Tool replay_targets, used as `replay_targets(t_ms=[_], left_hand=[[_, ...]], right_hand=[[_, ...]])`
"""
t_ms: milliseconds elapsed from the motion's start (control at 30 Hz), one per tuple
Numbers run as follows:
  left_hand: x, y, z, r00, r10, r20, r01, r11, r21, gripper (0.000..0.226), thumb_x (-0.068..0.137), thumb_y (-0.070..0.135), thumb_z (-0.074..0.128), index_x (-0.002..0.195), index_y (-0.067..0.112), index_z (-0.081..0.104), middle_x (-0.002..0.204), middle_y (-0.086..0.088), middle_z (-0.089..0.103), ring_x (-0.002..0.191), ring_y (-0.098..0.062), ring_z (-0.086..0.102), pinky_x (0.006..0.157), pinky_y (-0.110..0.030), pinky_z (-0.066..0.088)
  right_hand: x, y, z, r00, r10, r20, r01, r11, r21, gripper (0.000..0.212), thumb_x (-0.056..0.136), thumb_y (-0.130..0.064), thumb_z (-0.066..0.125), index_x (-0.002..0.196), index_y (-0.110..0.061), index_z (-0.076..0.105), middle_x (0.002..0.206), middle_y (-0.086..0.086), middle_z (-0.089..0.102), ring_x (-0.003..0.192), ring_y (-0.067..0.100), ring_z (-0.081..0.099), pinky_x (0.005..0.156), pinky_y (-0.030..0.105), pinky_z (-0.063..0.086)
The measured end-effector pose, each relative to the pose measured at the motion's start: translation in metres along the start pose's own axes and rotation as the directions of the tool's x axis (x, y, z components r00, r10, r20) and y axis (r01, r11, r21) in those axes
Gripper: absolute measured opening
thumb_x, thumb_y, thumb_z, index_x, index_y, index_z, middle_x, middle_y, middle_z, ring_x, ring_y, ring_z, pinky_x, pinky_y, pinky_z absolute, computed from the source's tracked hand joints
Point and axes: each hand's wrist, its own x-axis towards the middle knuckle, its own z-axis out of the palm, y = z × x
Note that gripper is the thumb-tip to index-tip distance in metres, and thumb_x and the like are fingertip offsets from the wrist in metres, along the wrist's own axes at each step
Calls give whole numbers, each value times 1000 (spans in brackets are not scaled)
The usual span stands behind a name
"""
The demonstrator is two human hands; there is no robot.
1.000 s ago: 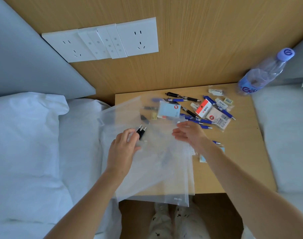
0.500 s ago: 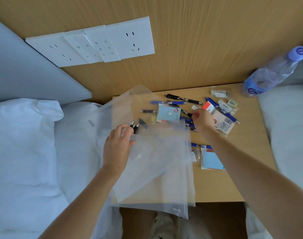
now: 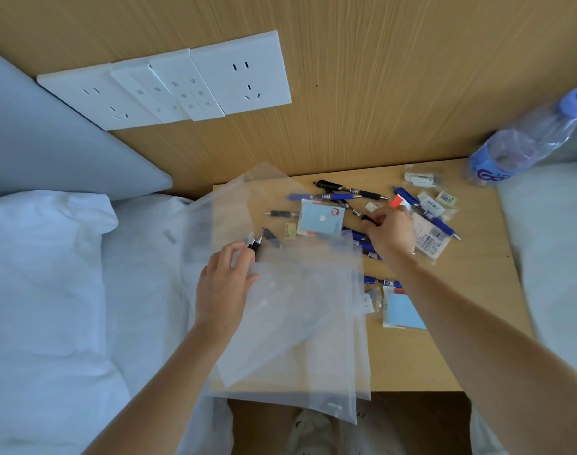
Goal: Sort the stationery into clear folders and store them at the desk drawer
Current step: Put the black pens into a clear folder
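Hands: two; left hand (image 3: 226, 287) grips two black pens (image 3: 255, 242) at the clear folders (image 3: 300, 326); right hand (image 3: 392, 233) pinches a dark pen (image 3: 369, 219) in the pile.
Folders: at least two, overlapping, overhanging the tabletop (image 3: 477, 280) near and left edges.
Sticky-note pads: two blue (image 3: 320, 221).
Bottle: one (image 3: 523, 142), far right corner.
Open room: bare strip along the right edge.
Hidden: pens under the folders, count unclear.

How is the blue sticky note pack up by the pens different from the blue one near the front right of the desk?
The upper blue pack lies fully in view among the pens, just left of the right hand, and shows a white dot and a red mark. The lower blue pack lies apart from the pile, its left edge under the clear folders, partly hidden by the right forearm, with no such marks seen. Both are light blue and lie flat on the desk.
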Motion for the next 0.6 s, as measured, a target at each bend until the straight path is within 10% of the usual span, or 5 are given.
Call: replay_targets(t_ms=[333, 600], left_hand=[[-1, 8, -3, 1000, 28, -2, -28, 1000, -9, 55, 61, 8, 86, 93, 18, 42, 101, -10, 62, 75, -34, 62, 52, -37, 53], [-5, 12, -5, 998, 59, -15, -60, 997, -41, 55, 62, 8, 86, 91, 19, 41, 101, -10, 62, 75, -33, 62, 55, -37, 53]], right_hand=[[-24, 0, -38, 998, 61, -31, -24, 736, 677, 10, 86, -8, 66, 93, -13, 69, 85, -7, 68, 82, 5, 63, 72, 11, 49], [-35, 15, -26, 1000, 23, 19, -30, 870, 493, 27, 83, -3, 66, 109, -11, 65, 102, 1, 64, 91, 12, 57, 69, 11, 44]])
